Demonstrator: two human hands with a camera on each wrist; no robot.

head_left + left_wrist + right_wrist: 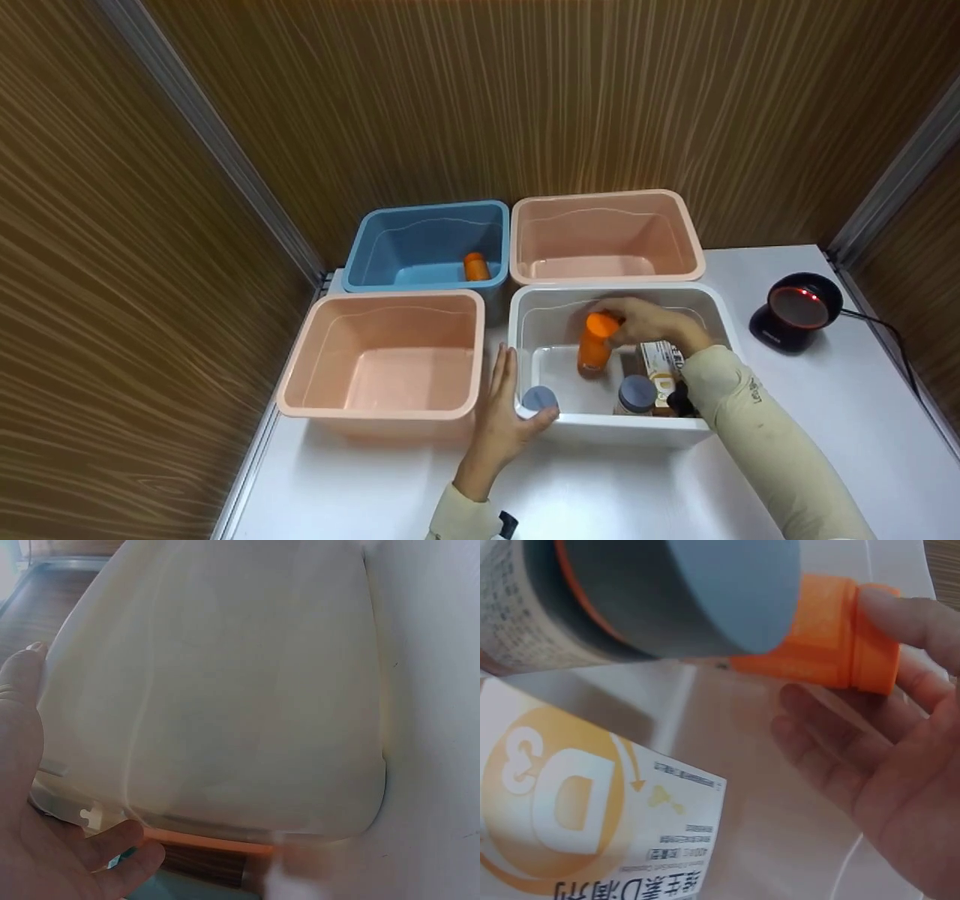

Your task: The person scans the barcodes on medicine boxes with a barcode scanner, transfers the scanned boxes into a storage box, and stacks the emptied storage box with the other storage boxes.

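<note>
In the head view my right hand (636, 321) reaches into the white bin (525, 322) and holds an orange bottle (595, 349) by its cap. The right wrist view shows the thumb and fingers about the orange cap (875, 641). My left hand (501, 420) touches the white bin's front left corner, fingers straight and thumb spread over the rim. Inside that bin are a grey-capped bottle (637, 394), another grey cap (538, 398) by the left thumb, a white and orange vitamin D box (661, 371) and a black item (681, 400), partly hidden by the right sleeve.
A blue bin (426, 286) at the back holds a smaller orange bottle (475, 266). Pink bins stand at the back right (607, 282) and the front left (379, 413). A black scanner (796, 311) with a red light and a cable sits on the right.
</note>
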